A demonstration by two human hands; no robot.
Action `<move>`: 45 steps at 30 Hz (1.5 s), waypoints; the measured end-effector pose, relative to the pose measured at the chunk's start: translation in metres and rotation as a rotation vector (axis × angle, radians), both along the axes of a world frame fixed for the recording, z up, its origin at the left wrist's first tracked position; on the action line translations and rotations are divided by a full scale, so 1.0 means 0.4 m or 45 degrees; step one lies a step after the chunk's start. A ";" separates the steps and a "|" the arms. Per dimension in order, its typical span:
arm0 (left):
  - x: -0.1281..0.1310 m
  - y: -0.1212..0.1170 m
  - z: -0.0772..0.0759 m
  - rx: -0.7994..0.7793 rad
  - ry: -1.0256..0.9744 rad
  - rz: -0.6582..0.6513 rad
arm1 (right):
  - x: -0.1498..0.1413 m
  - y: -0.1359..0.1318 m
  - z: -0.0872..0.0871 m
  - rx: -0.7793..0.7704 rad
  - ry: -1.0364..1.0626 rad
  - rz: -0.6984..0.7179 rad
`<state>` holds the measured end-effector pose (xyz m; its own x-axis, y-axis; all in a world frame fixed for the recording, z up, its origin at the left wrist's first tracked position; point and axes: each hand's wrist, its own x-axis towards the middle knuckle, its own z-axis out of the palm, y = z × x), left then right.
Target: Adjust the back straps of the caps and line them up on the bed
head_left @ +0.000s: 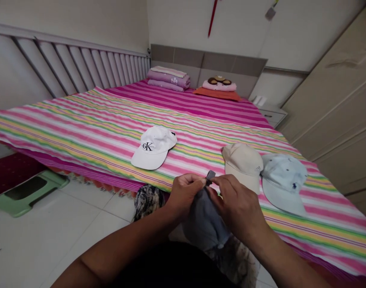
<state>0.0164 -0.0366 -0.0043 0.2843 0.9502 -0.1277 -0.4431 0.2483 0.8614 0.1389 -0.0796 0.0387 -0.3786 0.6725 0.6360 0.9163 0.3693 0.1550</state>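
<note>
Both my hands hold a grey-blue cap close to my body, above the bed's near edge. My left hand pinches the cap's back. My right hand pinches the small strap end that sticks up from it. On the striped bedsheet lie three other caps: a white cap with black letters to the left, a cream cap just beyond my right hand, and a light blue cap beside it on the right.
Folded purple bedding and a pillow sit at the headboard. A green stool stands on the tiled floor at left. A wardrobe flanks the bed's right side, with a nightstand behind. A patterned cloth hangs near my knees.
</note>
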 end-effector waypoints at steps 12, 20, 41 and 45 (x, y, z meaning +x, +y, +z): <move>0.007 -0.013 0.030 0.058 0.126 0.102 | 0.001 -0.001 0.001 0.206 -0.385 0.025; 0.004 -0.013 0.025 0.064 0.156 0.106 | 0.005 0.002 -0.005 -0.045 0.089 -0.004; -0.025 -0.007 -0.005 0.145 -0.079 -0.251 | 0.035 0.034 0.004 -1.189 1.766 0.390; -0.027 0.001 -0.007 0.054 -0.200 -0.371 | 0.038 0.012 0.007 -1.128 1.519 0.339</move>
<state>0.0058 -0.0361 -0.0071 0.5578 0.8297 -0.0229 -0.4870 0.3495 0.8004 0.1542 -0.0747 0.0417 -0.1168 0.9894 0.0866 0.2336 0.1121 -0.9658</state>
